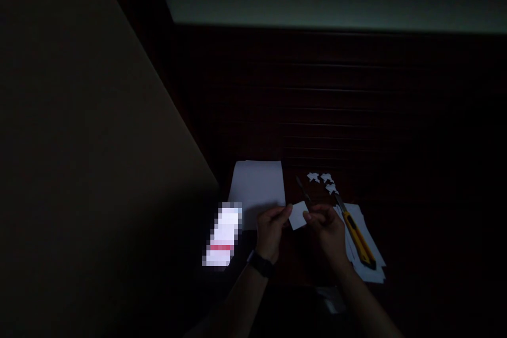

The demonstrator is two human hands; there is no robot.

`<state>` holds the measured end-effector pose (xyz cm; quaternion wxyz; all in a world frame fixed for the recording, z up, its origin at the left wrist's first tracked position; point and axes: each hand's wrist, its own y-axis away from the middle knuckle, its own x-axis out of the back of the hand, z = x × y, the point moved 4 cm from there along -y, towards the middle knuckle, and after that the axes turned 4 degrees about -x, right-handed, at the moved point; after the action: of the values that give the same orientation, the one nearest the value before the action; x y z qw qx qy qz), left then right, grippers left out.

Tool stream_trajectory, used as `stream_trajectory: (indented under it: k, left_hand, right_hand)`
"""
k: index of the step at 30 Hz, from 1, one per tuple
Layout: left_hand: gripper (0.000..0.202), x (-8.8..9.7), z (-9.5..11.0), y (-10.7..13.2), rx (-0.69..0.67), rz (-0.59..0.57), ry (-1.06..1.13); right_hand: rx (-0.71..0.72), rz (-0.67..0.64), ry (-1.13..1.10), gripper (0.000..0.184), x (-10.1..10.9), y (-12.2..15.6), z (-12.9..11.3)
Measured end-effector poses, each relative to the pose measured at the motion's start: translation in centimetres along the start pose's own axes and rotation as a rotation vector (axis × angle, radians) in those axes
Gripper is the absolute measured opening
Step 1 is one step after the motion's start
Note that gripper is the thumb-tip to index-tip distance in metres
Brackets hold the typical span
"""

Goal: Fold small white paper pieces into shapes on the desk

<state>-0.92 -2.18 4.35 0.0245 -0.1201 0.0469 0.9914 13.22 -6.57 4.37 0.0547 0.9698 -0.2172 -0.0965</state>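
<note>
A small white square of paper (297, 216) is held up between my two hands above the dark table. My left hand (271, 229) pinches its left corner between thumb and fingers, and a dark band circles that wrist. On the opposite side, my right hand (328, 229) pinches the paper's right edge. Just beyond the square lies a thin, dark-bladed tool (301, 186), partly hidden by the hands. Three small folded white paper pieces (326, 178) rest at the back right of it.
A stack of white paper (259, 179) lies at the back left. Right of my right hand, a yellow utility knife (358, 237) lies on more white sheets (372, 273). A bright pixelated screen (224, 235) glows at left. A wall (99, 142) and dark slatted panel (317, 100) border the table.
</note>
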Motion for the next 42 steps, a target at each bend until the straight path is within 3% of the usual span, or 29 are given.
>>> stream_trajectory:
  k: [6, 9, 13, 18, 26, 29, 36, 42]
  left_hand:
    - [0.031, -1.1, 0.5, 0.1, -0.051, -0.058, -0.007]
    - [0.032, -1.5, 0.6, 0.0, -0.033, -0.075, 0.042]
    - [0.029, -1.2, 0.7, -0.4, -0.008, 0.007, 0.09]
    - [0.032, -1.2, 1.8, 0.2, 0.016, -0.052, 0.103]
    - [0.042, 0.1, 4.2, 0.7, -0.047, 0.04, -0.171]
    - [0.04, 0.2, 3.6, -0.3, 0.002, 0.032, -0.12]
    - [0.037, 1.3, 1.5, -2.1, 0.037, 0.018, -0.153]
    - [0.037, 0.8, 1.3, -2.3, 0.019, -0.006, -0.101]
  right_hand:
    - [0.068, 0.07, 0.038, 0.032, 0.5, -0.2, -0.9]
    - [0.068, 0.045, -0.011, 0.031, 0.0, -0.6, -0.7]
    - [0.041, -0.127, 0.011, 0.035, -0.5, -0.4, -0.7]
    - [0.098, -0.316, 0.184, 0.025, -0.5, -0.3, -2.5]
    - [0.113, -0.522, 0.292, 0.034, -0.8, 0.2, -3.5]
    - [0.122, -0.558, 0.29, 0.037, -0.7, -0.2, -3.8]
    - [0.186, -0.528, 0.358, 0.023, -1.7, -2.6, -3.5]
    - [0.058, -0.512, 0.259, 0.024, -2.0, -3.6, -1.5]
